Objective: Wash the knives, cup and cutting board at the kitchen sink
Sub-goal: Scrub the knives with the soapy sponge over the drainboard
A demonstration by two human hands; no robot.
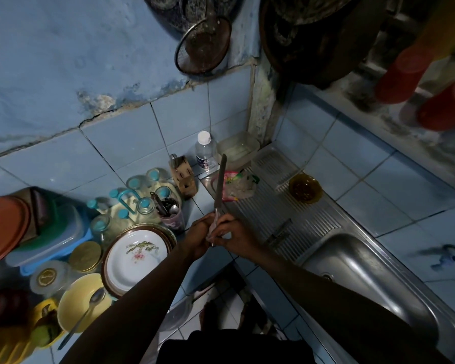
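A long knife (220,184) points up and away from me, its blade over the corner of the tiled counter. My left hand (198,237) and my right hand (233,236) both grip its pale handle, close together. A second knife (281,232) lies on the ribbed steel drainboard (307,214), left of the sink basin (365,279). A brown glass bowl (305,189) sits at the drainboard's far end. No cutting board can be made out.
Left of my arms stand stacked plates (137,256), a yellow bowl with a spoon (82,303), glass jars, a utensil cup (171,211) and a wooden knife block (184,177). A water bottle (205,151) and plastic tub (237,148) sit in the corner. A tap (444,256) juts from the right wall.
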